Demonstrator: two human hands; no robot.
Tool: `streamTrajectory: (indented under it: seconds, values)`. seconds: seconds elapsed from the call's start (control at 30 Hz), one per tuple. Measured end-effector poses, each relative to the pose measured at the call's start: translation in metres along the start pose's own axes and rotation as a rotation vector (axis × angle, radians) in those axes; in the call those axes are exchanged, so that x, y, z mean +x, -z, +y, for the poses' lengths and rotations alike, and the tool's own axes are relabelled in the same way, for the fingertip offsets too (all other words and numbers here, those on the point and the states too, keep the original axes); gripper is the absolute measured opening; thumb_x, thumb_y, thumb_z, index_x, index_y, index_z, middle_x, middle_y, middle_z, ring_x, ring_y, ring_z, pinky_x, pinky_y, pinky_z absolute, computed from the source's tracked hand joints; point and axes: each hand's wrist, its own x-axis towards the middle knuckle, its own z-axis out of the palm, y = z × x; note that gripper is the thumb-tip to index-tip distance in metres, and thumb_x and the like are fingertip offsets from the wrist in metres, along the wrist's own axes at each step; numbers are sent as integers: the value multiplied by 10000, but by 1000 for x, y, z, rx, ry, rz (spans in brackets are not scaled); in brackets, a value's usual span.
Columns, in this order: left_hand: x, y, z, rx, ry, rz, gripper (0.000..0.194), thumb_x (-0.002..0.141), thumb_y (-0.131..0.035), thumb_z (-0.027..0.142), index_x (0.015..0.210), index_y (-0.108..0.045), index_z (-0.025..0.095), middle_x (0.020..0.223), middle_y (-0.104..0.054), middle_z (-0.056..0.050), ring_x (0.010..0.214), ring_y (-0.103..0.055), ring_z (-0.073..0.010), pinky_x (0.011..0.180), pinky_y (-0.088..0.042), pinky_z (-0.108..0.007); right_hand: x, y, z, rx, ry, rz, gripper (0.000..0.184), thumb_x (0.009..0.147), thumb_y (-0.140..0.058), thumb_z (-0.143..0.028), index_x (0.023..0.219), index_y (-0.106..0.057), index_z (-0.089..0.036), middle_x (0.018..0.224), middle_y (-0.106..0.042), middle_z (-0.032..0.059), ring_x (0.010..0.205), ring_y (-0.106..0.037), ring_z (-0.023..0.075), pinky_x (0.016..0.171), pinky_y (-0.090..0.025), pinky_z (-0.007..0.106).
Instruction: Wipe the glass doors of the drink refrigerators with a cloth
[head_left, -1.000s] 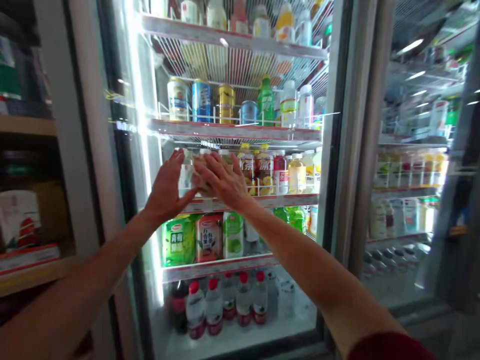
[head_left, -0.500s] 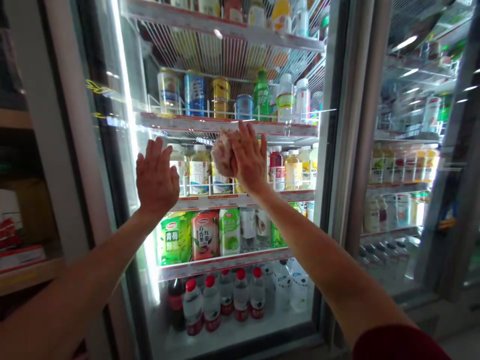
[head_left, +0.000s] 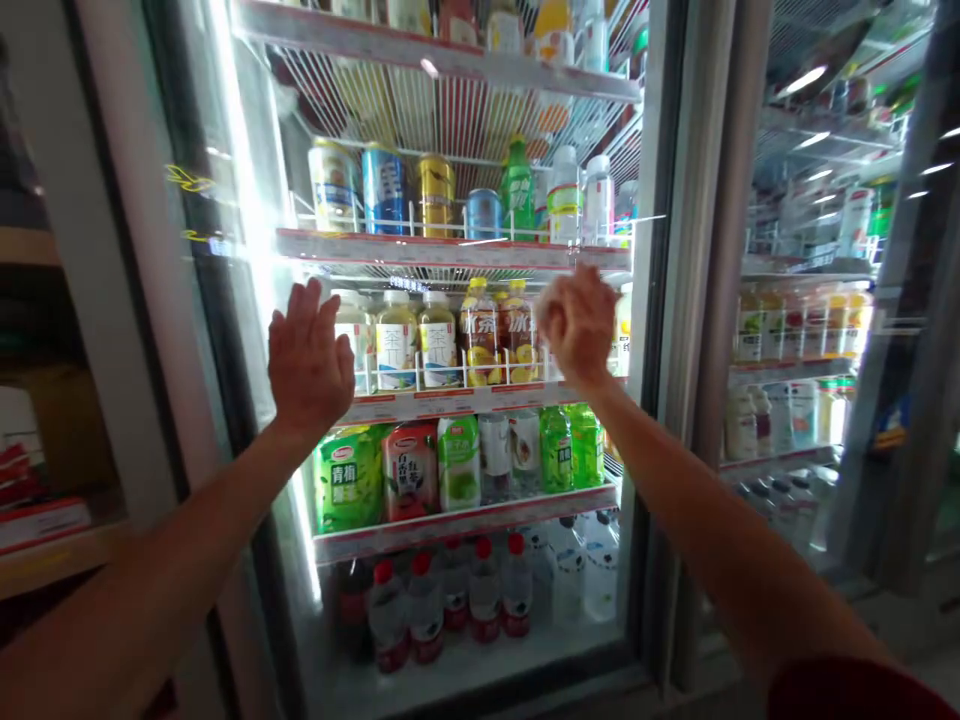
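Note:
Flat against the glass door [head_left: 202, 330] of a lit drinks fridge, my left hand [head_left: 309, 355] has its fingers stretched upward and holds nothing. My right hand [head_left: 586, 325], blurred by motion, is at the door's right part with its fingers bent. A pale, crumpled cloth [head_left: 550, 308] shows at its left side, mostly covered by the palm and fingers. Behind the glass, between the hands, stand tea bottles with white labels [head_left: 395, 345] and brown iced tea bottles with yellow caps [head_left: 481, 335].
The metal door frame [head_left: 697, 330] runs upright to the right of my right hand. Beyond it is another glass-fronted fridge section [head_left: 802, 330] with bottles. Red-capped water bottles [head_left: 426, 610] stand at the fridge bottom. On the left, a shelf [head_left: 67, 555] holds packaged goods.
My right hand has swept to the right across the glass with the cloth, uncovering the brown iced tea bottles. My left hand stays on the glass in nearly the same place.

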Motion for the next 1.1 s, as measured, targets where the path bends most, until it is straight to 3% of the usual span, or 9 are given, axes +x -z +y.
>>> streamTrajectory:
  seconds: [0.13,0.27,0.33,0.53,0.6,0.73,0.8,1.0,1.1]
  values:
    - [1,-1,4,17,10,14,638,857,-357,272,1421,-64,327,1505,-38,60,1388,-107,-215,1124,-152,-514,-1,-2,12,-27,-279,207,485,861,-301,-268,1315,-412,-139,1401,-357,163,1323,-285,311,1027,-241,616]
    - [1,-2,1,32,0,19,634,861,-387,322,1419,-86,328,1506,-91,21,1384,-134,-223,1111,-164,-517,-16,-5,-51,-5,240,-126,440,863,-400,-339,1303,-412,-314,1454,-290,35,1379,-169,245,1094,-190,535]
    - [1,-4,0,46,-2,28,598,870,-385,338,1419,-164,252,1500,-150,-44,1382,-143,-225,1113,-158,-497,-15,1,-47,-15,309,-195,423,871,-392,-339,1294,-421,-326,1457,-284,19,1380,-166,226,1102,-197,500]
    - [0,-6,0,26,19,41,565,872,-380,355,1394,-266,173,1484,-205,-97,1383,-139,-224,1126,-119,-445,19,10,38,-135,-460,104,513,867,-312,-301,1341,-373,-113,1411,-320,182,1309,-291,318,1032,-234,598]
    - [0,-6,0,33,3,50,566,873,-381,352,1393,-268,161,1481,-213,-106,1381,-146,-229,1125,-123,-445,18,3,17,-93,-345,59,510,866,-321,-297,1352,-363,-148,1419,-325,151,1327,-270,300,1055,-215,580]
    - [0,-7,-3,41,-14,54,571,872,-383,352,1395,-268,152,1472,-231,-126,1379,-158,-233,1121,-129,-443,-3,-3,-52,24,300,-180,450,882,-359,-322,1330,-391,-287,1452,-306,27,1381,-169,219,1110,-194,483]
    - [1,-7,-4,36,-11,54,575,871,-385,352,1398,-263,159,1472,-229,-125,1378,-159,-234,1121,-128,-443,-7,1,-49,23,413,-231,437,879,-376,-332,1314,-408,-305,1454,-306,7,1380,-172,203,1113,-198,460]
    - [1,-9,0,30,2,71,580,864,-391,352,1398,-262,166,1469,-240,-122,1378,-159,-234,1121,-126,-448,26,4,23,-123,-411,122,494,873,-300,-301,1330,-396,-139,1414,-340,153,1327,-270,300,1044,-222,588]
    - [0,-8,-1,31,-3,71,573,865,-390,347,1394,-270,161,1470,-236,-126,1379,-154,-233,1121,-127,-449,22,-8,-17,-28,-200,57,503,867,-314,-298,1347,-371,-158,1445,-295,125,1359,-199,285,1081,-172,569]
